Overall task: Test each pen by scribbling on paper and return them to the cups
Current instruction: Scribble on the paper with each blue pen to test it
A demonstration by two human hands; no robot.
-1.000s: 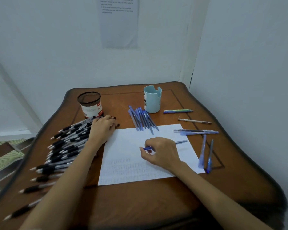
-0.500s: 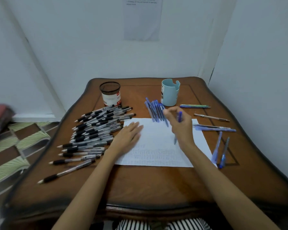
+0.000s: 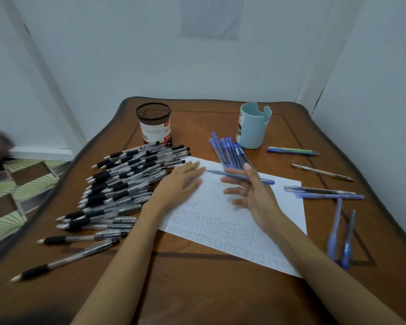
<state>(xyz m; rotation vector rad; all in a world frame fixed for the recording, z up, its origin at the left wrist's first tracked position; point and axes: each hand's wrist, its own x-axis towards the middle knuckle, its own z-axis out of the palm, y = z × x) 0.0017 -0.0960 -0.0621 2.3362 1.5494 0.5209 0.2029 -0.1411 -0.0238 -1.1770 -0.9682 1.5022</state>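
Note:
A white sheet of paper with faint scribbles lies in the middle of the brown wooden table. My left hand rests flat on the paper's left edge, fingers apart. My right hand hovers over the paper, palm turned left, with a blue pen held level between thumb and fingers. A big pile of black pens lies to the left. A row of blue pens lies above the paper. At the back stand a black mesh cup and a light blue cup.
Loose pens lie on the right side: a blue and green pair, a brown pen, two crossed pens and two blue pens near the table's right edge. White walls close in behind and to the right. Patterned floor shows left.
My right hand has lifted off the paper and turned the blue pen from upright to level. My left hand slid from the black pen pile onto the paper. The camera view shifted.

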